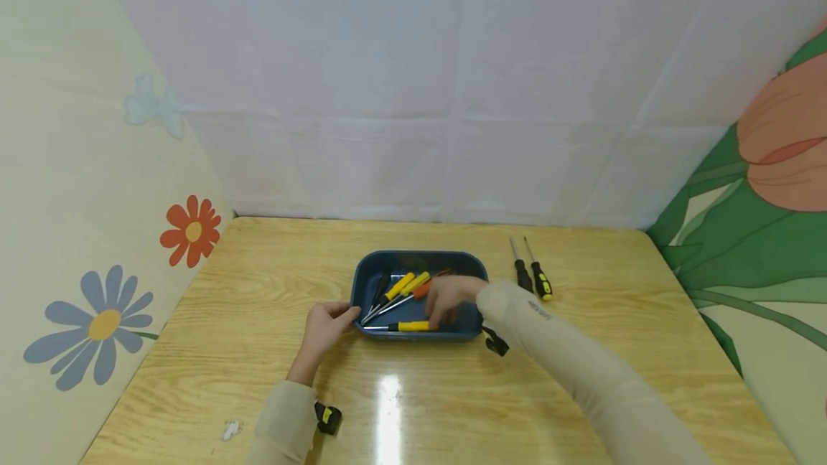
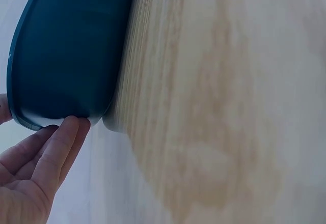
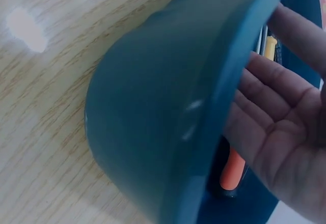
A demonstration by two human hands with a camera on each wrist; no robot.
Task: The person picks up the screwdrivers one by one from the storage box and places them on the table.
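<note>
A dark blue plastic bin (image 1: 420, 336) stands on the wooden table with several screwdrivers inside. My left hand (image 1: 325, 325) pinches its left front corner, thumb at the rim and the other fingers against the outer wall (image 2: 61, 51). Down inside the bin, my right hand (image 1: 447, 296) reaches to the end of a yellow-handled screwdriver (image 1: 412, 326) lying along the front wall. In the right wrist view the wall hides these fingertips, so I cannot tell whether they grip the handle. An orange-handled screwdriver (image 3: 233, 169) lies under that hand; other yellow and black handles lean to the left.
Two black-handled screwdrivers (image 1: 531, 278), one with yellow markings, lie side by side on the table to the right of the bin. A white curtain (image 1: 388, 92) hangs behind the table (image 1: 258, 264). Flower-patterned panels border both sides.
</note>
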